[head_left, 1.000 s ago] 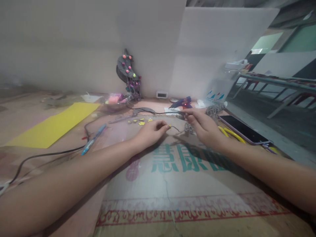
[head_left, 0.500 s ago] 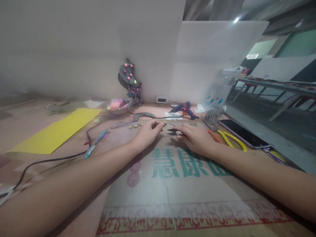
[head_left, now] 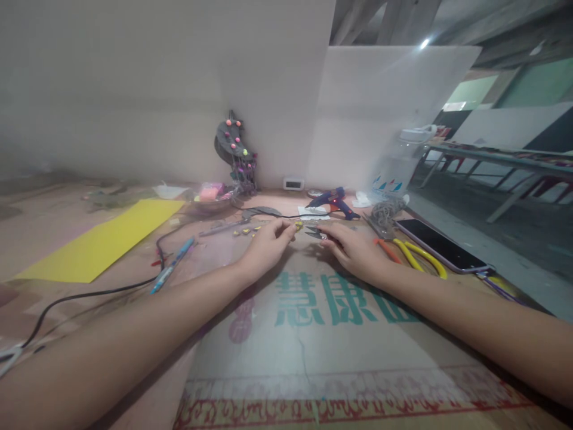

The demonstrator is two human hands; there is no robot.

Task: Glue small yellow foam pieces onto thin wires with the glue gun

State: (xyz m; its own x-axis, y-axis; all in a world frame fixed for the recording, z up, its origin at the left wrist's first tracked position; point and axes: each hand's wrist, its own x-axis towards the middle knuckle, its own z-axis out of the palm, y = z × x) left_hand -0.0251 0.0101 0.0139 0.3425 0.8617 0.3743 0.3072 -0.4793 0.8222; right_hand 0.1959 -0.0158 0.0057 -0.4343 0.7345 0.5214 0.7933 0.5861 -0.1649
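My left hand (head_left: pixel 268 246) is closed in a pinch on a small yellow piece (head_left: pixel 299 226), whose exact kind is too small to make out. Facing it, my right hand (head_left: pixel 353 248) grips a pair of small dark snips (head_left: pixel 313 233), blades pointing left toward the piece. A narrow gap separates the blade tips from the yellow piece. Several little yellow pieces (head_left: pixel 246 231) lie on the table just left of my left fingers. Both hands are over a printed board (head_left: pixel 286 352) with green characters.
Behind my hands lie a blue glue gun (head_left: pixel 333 200) and a small white clock (head_left: pixel 293 183). Yellow-handled scissors (head_left: pixel 418 257), a phone (head_left: pixel 441 245) and grey yarn (head_left: pixel 387 209) are on the right. To the left are yellow paper (head_left: pixel 107 239), a blue pen (head_left: pixel 172 266) and a black cable (head_left: pixel 89 291).
The snips' blades have come closer together, and my right fingers have tightened around them. My left hand holds the yellow piece in nearly the same place. The view has shifted slightly.
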